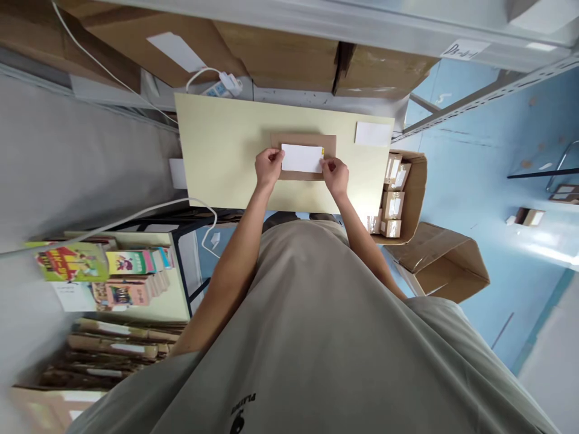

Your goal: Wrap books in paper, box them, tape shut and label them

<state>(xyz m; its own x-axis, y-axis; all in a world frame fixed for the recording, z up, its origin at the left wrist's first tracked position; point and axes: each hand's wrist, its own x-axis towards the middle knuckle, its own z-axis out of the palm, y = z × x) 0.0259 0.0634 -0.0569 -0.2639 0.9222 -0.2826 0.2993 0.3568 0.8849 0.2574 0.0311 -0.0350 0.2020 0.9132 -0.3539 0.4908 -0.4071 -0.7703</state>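
A flat brown cardboard parcel (328, 144) lies in the middle of a pale yellow table (217, 144). A white label (301, 158) rests on top of it. My left hand (268, 167) pinches the label's left edge. My right hand (335, 175) holds its right edge, where a small yellow strip shows at the corner. Both hands press down onto the parcel.
A white paper sheet (373, 133) lies at the table's far right corner. An open carton (418, 193) with several small labelled boxes stands right of the table. Large cardboard boxes (289, 57) sit behind, a power strip (221, 87) at back left, books (104, 265) on a left shelf.
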